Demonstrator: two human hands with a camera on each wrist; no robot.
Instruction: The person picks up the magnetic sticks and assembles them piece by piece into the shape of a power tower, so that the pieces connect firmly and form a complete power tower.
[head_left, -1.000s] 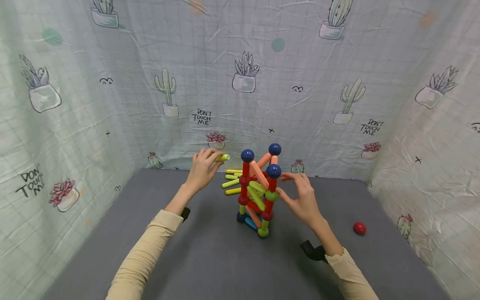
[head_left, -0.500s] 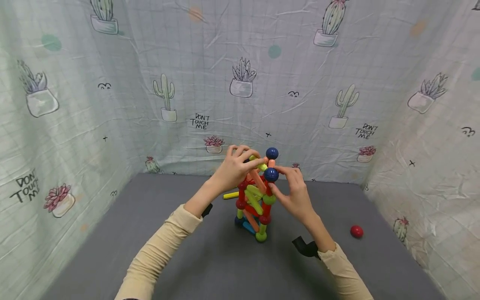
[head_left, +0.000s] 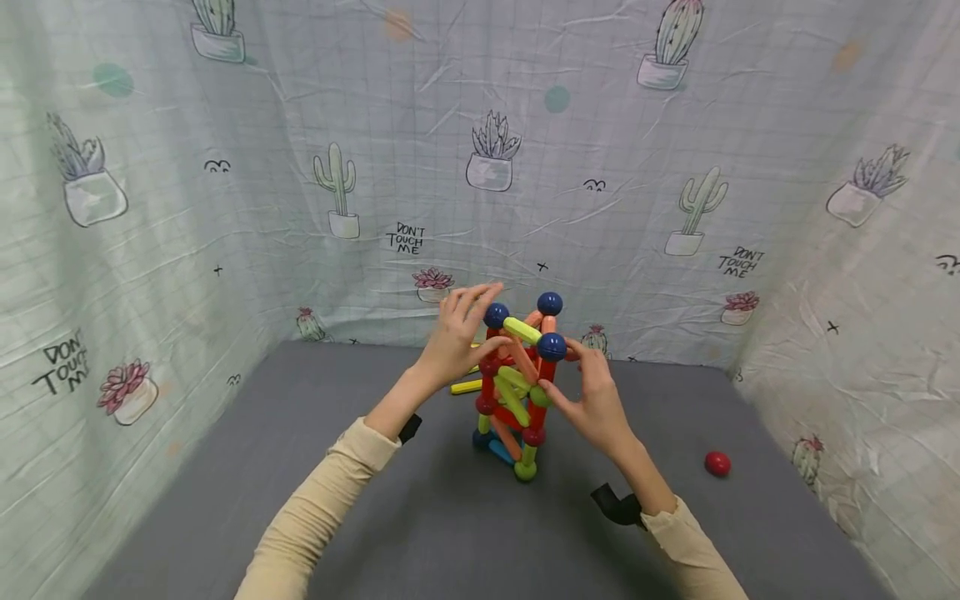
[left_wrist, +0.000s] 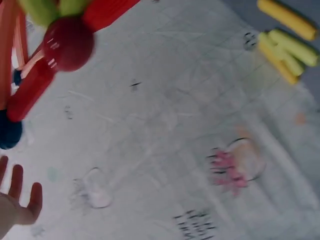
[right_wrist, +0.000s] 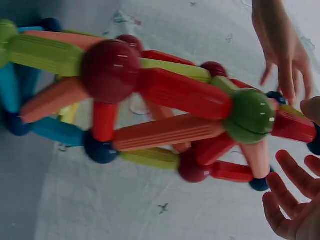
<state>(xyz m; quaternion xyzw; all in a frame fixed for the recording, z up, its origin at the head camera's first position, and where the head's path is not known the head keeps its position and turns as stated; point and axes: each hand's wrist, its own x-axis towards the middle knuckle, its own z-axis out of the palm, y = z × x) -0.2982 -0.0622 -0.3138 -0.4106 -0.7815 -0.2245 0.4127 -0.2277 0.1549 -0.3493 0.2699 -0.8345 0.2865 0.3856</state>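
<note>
A tower of magnetic rods and balls (head_left: 534,436) stands upright at the middle of the table. At its top, a yellow-green rod (head_left: 522,330) spans from the left blue ball (head_left: 497,314) to the front blue ball (head_left: 551,347). My left hand (head_left: 452,336) is spread around the left blue ball, fingers apart and holding nothing. Around the tower's upper right corner, my right hand (head_left: 596,400) has its thumb by the green ball (head_left: 540,395) and forefinger beside the front blue ball. In the right wrist view, its fingers (right_wrist: 282,187) are spread, with a gap to the red rod (right_wrist: 292,126).
Several loose yellow and yellow-green rods (left_wrist: 287,19) lie behind the tower on the left, partly hidden in the head view. A loose red ball (head_left: 717,464) sits on the grey table at right. A cactus-printed curtain (head_left: 420,125) surrounds the table's back and sides.
My left hand has carried the yellow-green rod right to the tower top, set it between two blue balls and let go. My right hand has shifted from the front blue ball slightly lower.
</note>
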